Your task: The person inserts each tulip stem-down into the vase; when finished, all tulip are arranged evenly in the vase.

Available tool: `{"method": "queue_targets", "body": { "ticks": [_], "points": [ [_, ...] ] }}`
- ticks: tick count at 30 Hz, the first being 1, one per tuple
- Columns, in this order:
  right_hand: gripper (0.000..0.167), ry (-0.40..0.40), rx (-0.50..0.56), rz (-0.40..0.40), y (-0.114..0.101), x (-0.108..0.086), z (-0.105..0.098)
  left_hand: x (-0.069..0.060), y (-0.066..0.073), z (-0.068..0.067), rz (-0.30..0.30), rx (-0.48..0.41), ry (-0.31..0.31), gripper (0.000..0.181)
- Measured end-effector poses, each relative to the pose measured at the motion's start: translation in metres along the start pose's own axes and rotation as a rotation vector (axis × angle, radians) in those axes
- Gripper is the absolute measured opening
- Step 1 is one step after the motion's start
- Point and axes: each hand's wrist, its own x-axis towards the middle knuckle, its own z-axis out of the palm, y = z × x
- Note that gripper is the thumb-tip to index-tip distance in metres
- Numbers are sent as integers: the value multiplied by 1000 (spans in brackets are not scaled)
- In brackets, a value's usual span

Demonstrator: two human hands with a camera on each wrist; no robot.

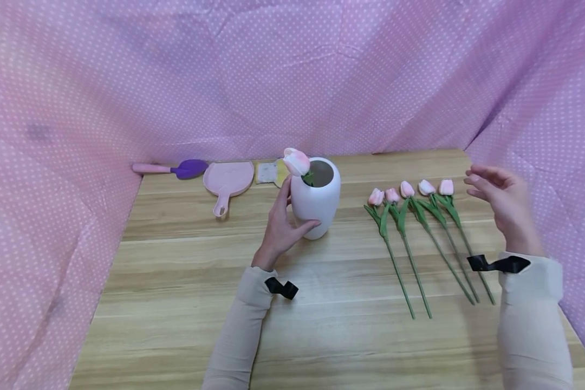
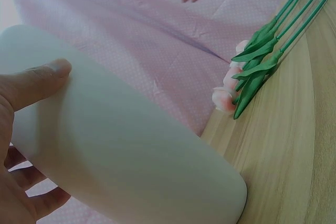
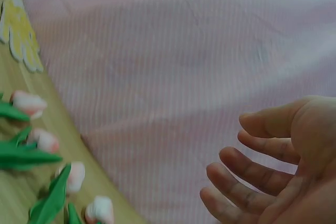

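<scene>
Left grip (image 1: pixel 280 228) curled, right grip (image 1: pixel 508 205) raised, its fingers (image 3: pixel 256 171) loosely bent

Fingers (image 2: pixel 52 201) gripping white vase (image 2: pixel 136 135), pink tulips (image 2: pixel 258 65)

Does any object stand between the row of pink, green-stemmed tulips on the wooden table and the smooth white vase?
Nothing visible does: in the head view, only bare table separates the row of tulips from the vase, which the left hand grips.
</scene>
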Motion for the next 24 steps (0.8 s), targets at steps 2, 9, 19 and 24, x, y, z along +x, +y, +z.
{"method": "queue_targets", "body": {
  "ticks": [2,9,19,24],
  "points": [
    [23,28,-22,38,2,-3,-11,0,0,0,-2,1,0,110],
    [22,106,-83,131,13,-12,-42,0,0,0,3,5,-1,111],
    [27,115,-181,226,40,-17,-73,0,0,0,11,13,0,111],
    [32,69,-347,287,53,-20,-83,0,2,0,-2,16,-2,110]
  ]
}}
